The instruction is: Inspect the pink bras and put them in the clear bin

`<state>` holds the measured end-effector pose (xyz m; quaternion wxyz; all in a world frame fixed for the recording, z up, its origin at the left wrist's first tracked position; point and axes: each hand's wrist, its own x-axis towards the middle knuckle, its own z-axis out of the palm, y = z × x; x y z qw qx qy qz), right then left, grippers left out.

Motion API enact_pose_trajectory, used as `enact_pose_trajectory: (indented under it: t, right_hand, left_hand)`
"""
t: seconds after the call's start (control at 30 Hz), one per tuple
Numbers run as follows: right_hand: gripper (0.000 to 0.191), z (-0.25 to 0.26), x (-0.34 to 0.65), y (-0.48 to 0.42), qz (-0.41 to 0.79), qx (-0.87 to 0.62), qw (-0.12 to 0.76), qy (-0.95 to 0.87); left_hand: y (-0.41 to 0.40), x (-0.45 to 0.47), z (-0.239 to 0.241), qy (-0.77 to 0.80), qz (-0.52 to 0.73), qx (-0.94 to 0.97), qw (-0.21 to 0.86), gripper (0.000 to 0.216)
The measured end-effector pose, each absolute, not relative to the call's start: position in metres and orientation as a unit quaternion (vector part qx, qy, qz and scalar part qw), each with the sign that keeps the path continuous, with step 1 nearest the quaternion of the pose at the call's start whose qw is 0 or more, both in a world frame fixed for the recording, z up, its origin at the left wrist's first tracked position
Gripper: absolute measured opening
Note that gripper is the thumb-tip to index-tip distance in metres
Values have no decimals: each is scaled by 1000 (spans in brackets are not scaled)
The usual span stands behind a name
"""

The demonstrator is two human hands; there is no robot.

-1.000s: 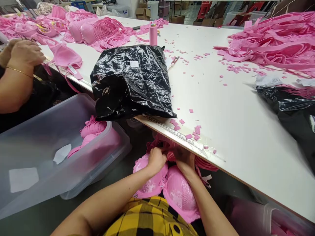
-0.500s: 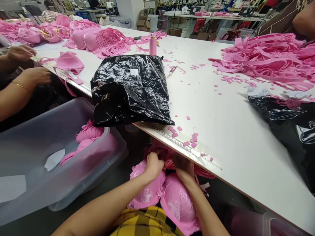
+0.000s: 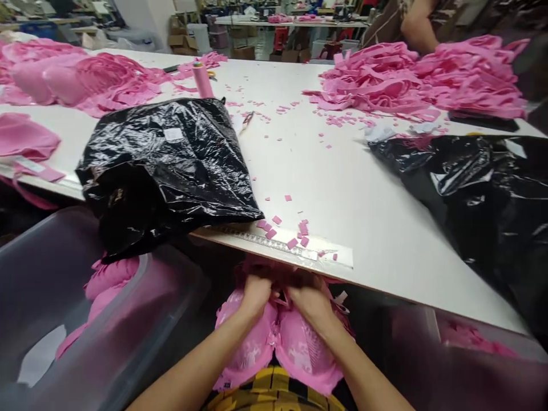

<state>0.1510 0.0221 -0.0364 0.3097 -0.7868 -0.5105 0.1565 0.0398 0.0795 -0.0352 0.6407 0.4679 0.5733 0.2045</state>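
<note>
A pink lace bra lies on my lap, just under the near edge of the white table. My left hand is closed on the pink fabric at the top of the left cup. My right hand is closed on the fabric beside it, above the right cup. Both hands sit close together under the table edge, where more bunched pink fabric is partly hidden in shadow.
A black plastic bag overhangs the table edge at left; another black bag lies at right. A taped ruler, pink scraps, a pink thread cone and pink strap piles cover the table. Clear bins flank my lap.
My view has swung to the right, so the neighbour's hands at far left are out of sight. Both my hands stay on the pink bra, now closer together.
</note>
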Motion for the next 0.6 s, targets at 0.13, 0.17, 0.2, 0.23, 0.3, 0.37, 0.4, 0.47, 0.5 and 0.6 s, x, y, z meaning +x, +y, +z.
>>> enact_pose_trajectory:
  t: [0.13,0.17,0.2,0.23,0.3,0.37,0.4,0.47,0.5,0.6]
  right_hand:
    - [15,-25,152,8,188,-813,211,-509]
    - [15,-24,152,5,196,-816,190,-510]
    - [15,-23,151,4,201,-817,179,-510]
    - [17,-23,149,2,201,-818,179,-508]
    - [21,-21,145,-1,195,-818,186,-508]
    - [25,-19,140,-7,180,-814,198,-516]
    - [26,-18,137,-11,165,-807,206,-528]
    - [27,-16,135,-21,127,-787,224,-561]
    - [26,-15,135,-25,109,-774,232,-578]
    - [27,-12,140,-33,80,-747,248,-611]
  left_hand:
    - [63,37,-31,542,209,386,716,12]
    - [60,37,-32,537,208,371,728,15]
    - [58,37,-32,534,208,360,736,17]
    - [55,38,-33,532,212,350,741,20]
    - [47,38,-33,530,234,325,747,26]
    - [36,34,-31,524,261,287,758,32]
    - [31,31,-27,517,260,273,769,34]
    - [26,21,-16,491,189,285,801,35]
    - [28,16,-8,476,126,316,811,34]
    - [52,2,18,454,24,510,730,30]
